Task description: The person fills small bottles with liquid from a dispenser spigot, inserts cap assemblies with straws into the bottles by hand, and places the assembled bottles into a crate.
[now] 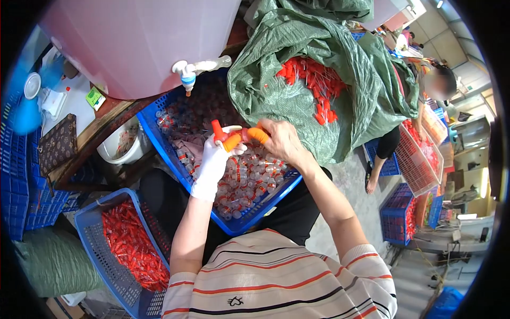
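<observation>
Red pc. (217,131) held by curled L hand (220,149), axis near-vert. in view, jutting up past fingers; grip of R hand (284,139) can't be told.

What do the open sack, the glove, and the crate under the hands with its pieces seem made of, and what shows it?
Sack: likely woven plastic; slight sheen, crisp creases.
Glove: probably fabric; matte, close-fitting, weave too small to tell.
Crate: apparently hard plastic; smooth, stiff blue rim.
Pieces: probably plastic; clear or cloudy, with glossy highlights, though glass is possible.
</observation>
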`<state>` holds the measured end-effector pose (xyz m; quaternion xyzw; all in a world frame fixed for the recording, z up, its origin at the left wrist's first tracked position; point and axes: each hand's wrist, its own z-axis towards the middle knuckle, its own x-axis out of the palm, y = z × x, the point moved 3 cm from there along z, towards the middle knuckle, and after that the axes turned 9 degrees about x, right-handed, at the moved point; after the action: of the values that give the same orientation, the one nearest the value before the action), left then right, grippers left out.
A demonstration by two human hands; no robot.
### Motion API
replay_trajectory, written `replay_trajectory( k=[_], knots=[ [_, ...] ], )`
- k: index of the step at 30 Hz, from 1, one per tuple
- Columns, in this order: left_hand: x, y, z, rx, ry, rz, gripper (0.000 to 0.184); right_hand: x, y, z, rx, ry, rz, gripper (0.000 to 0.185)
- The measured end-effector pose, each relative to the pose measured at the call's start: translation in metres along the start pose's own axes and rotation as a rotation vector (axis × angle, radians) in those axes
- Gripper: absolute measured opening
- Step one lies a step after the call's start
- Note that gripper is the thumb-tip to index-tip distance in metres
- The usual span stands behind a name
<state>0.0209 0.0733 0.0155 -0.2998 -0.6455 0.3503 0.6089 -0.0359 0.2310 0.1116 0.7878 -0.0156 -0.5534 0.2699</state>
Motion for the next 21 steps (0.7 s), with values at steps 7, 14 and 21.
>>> replay_trajectory(
  k=[7, 14, 21],
  knots=[
    [0.006, -0.006, 0.004, 0.052, 0.001, 0.030, 0.027, 0.008, -0.008, -0.006, -0.275, -0.317, 0.060, 0.026],
    [0.019, -0.015, 0.006, 0.159, 0.058, 0.205, 0.027, 0.009, -0.012, -0.014, -0.136, -0.219, 0.127, 0.026],
    [0.002, -0.048, -0.017, 0.506, 0.009, 0.728, 0.033, 0.021, -0.016, -0.006, -0.109, 0.001, 0.560, 0.025]
  ],
)
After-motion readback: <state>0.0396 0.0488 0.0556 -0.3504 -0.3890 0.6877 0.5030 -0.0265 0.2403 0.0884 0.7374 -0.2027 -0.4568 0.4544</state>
